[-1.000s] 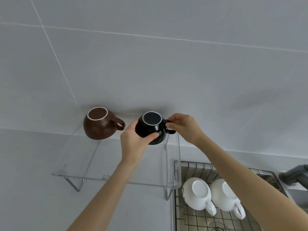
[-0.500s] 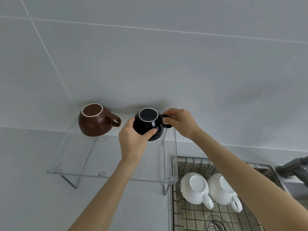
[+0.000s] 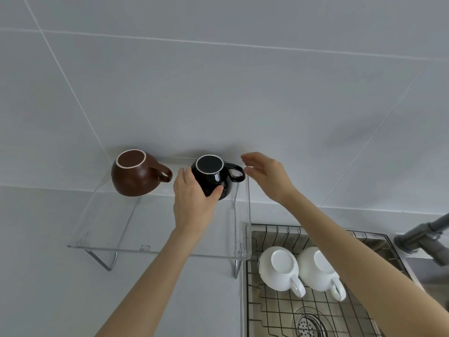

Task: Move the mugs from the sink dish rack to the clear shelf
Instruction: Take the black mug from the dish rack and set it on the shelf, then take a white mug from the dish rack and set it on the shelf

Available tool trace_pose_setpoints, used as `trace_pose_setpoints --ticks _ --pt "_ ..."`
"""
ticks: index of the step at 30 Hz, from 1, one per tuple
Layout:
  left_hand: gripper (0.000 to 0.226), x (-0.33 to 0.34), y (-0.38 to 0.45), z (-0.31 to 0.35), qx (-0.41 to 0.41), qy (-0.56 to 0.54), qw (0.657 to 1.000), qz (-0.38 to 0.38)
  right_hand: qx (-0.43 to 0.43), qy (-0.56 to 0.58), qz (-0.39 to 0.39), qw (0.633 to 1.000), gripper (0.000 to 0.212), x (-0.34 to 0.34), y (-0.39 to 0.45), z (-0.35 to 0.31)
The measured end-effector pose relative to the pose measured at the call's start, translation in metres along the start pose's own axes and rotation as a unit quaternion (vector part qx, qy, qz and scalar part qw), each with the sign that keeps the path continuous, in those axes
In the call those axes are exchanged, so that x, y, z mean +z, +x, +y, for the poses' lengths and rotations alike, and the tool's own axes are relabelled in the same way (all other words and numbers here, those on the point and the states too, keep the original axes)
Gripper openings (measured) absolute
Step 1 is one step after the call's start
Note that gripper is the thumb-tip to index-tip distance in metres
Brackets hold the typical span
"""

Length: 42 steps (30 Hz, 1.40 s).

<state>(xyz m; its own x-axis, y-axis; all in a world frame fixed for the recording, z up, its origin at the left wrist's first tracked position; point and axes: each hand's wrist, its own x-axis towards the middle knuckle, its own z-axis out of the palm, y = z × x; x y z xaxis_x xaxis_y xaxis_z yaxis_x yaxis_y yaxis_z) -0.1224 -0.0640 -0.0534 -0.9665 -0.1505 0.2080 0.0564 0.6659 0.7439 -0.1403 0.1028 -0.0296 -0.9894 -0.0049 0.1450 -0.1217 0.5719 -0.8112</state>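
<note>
I count four mugs. Two stand upside down on the clear shelf [image 3: 126, 229]: one brown mug [image 3: 136, 176] and one black mug [image 3: 213, 178]. My left hand [image 3: 194, 203] wraps its fingers around the black mug. My right hand [image 3: 267, 176] is beside its handle, fingers loosely spread, not touching. Two white mugs [image 3: 279, 268] lie inverted in the one wire dish rack [image 3: 274, 310], beside a grey faucet [image 3: 422, 237].

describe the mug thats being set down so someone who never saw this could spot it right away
Find the clear shelf on the tiled wall, left of the sink dish rack. Two upside-down mugs are on it; take the right one, under the left hand. It is the glossy black mug, unlike the brown mug beside it.
</note>
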Motion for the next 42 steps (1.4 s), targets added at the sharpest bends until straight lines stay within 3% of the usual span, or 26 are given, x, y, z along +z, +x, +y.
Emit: trace_pose_setpoints --ticks 3,6,9,11,15,17,19,26,32,42 --pt "0.071 -0.002 -0.013 0.017 0.099 0.094 0.99 0.02 0.024 0.039 0.057 0.997 0.019 -0.027 -0.027 0.011" --pt "0.051 0.002 -0.035 0.042 0.25 0.105 0.962 0.037 0.06 0.058 0.09 0.992 0.018 -0.05 -0.063 0.026" --pt "0.035 0.017 -0.068 0.064 0.375 0.09 0.923 -0.003 0.112 0.077 0.091 0.986 0.018 -0.063 -0.102 0.043" --pt "0.03 0.031 -0.093 0.071 0.404 0.071 0.91 -0.057 0.151 0.06 0.076 0.984 0.015 -0.065 -0.128 0.06" --pt "0.04 0.064 -0.128 0.069 0.346 0.075 0.905 -0.235 0.228 0.003 0.038 0.973 0.018 -0.055 -0.17 0.103" --pt "0.056 0.083 -0.132 0.057 0.28 0.149 0.881 -0.35 0.261 -0.006 0.018 0.965 0.018 -0.043 -0.183 0.118" --pt "0.069 0.104 -0.133 0.042 0.226 0.181 0.864 -0.411 0.291 -0.012 0.0 0.957 0.021 -0.03 -0.192 0.133" --pt "0.094 0.147 -0.124 0.007 0.158 0.202 0.859 -0.443 0.322 -0.033 -0.022 0.946 0.042 0.011 -0.202 0.165" --pt "0.09 0.163 -0.118 -0.006 0.116 0.186 0.865 -0.452 0.316 0.004 0.021 0.948 0.016 0.024 -0.201 0.171" --pt "0.091 0.157 -0.114 -0.009 0.107 0.137 0.881 -0.441 0.332 0.092 0.081 0.935 0.013 0.019 -0.205 0.172"
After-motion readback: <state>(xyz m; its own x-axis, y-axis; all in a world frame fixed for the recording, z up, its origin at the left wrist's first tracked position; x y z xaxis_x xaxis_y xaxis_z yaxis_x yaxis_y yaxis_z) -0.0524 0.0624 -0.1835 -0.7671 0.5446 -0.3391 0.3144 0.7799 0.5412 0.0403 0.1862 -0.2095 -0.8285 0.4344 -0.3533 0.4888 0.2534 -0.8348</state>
